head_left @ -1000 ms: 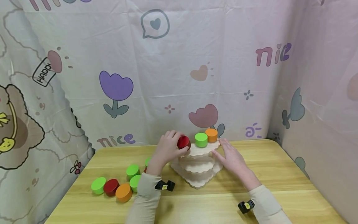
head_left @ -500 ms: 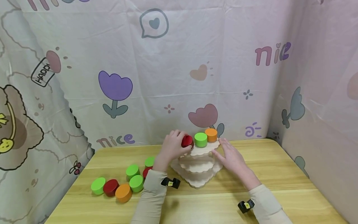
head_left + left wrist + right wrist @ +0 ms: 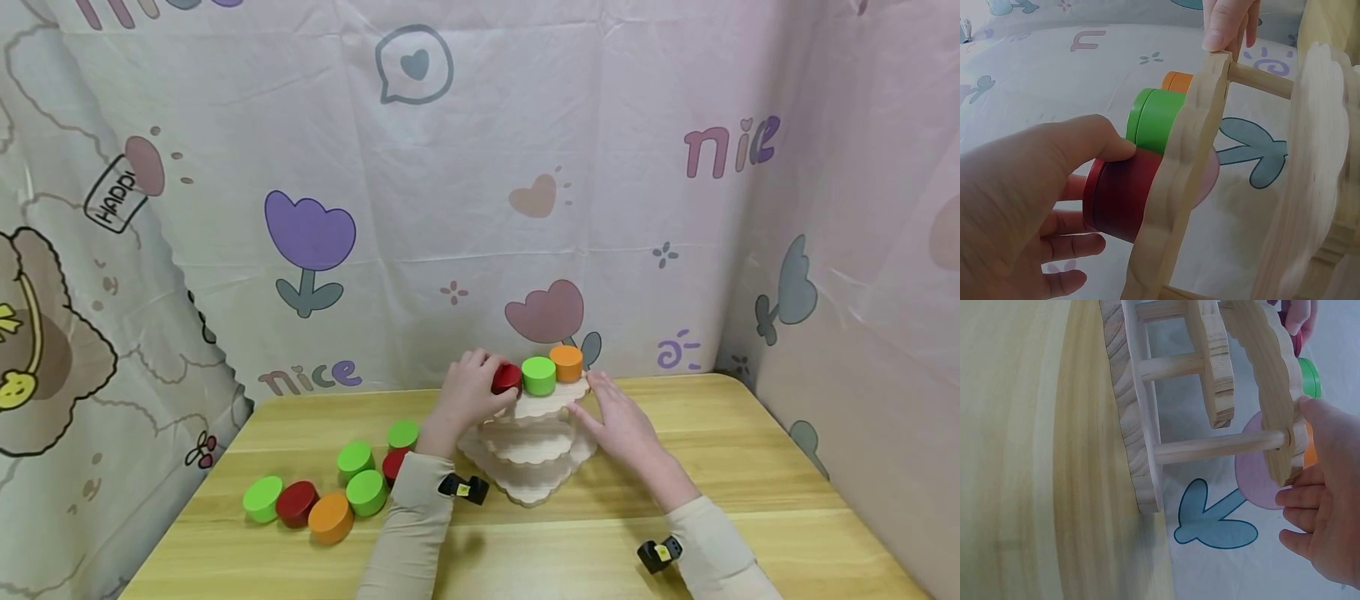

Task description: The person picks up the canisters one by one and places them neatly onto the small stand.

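My left hand [image 3: 467, 392] pinches a red round wooden block [image 3: 508, 379] between thumb and fingers, at the left end of the top tier of a scalloped wooden tiered stand [image 3: 528, 446]. In the left wrist view the red block [image 3: 1119, 194] sits against the top board, right beside a green block [image 3: 1157, 120]. An orange block [image 3: 566, 364] stands behind and right of the green one on the same tier. My right hand [image 3: 622, 421] holds the right end of the top board; the right wrist view shows thumb and fingertips at the board's edge [image 3: 1282, 394].
Several loose round blocks lie on the table left of the stand, among them a green block [image 3: 263, 500], a red block [image 3: 297, 504] and an orange block [image 3: 332, 518]. A patterned cloth [image 3: 450, 208] hangs behind the wooden table [image 3: 555, 558].
My left hand has slid the red block to the right along the top tier, up beside the green block. The right hand has stayed in place.
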The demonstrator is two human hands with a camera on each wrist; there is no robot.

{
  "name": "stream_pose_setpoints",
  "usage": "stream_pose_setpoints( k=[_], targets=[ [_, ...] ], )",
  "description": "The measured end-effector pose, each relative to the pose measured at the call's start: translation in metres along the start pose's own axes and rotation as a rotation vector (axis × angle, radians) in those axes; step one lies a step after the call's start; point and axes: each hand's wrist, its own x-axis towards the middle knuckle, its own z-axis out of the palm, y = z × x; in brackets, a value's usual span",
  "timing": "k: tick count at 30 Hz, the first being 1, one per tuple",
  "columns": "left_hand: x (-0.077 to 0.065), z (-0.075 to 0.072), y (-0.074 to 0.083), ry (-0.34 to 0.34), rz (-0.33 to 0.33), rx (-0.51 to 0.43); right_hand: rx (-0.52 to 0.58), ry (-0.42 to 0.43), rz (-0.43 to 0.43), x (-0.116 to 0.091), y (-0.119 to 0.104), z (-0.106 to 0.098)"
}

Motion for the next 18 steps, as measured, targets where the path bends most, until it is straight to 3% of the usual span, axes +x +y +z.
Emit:
stream_pose_setpoints(
  k=[9,18],
  targets=[
    [-0.003,-0.001,0.002,-0.002,0.016,0.016,0.002,-0.005,0.001,-0.001,0.000,0.000],
    [-0.018,-0.012,0.000,0.072,0.078,0.071,0.001,-0.004,-0.007,-0.002,-0.001,-0.002]
  ],
)
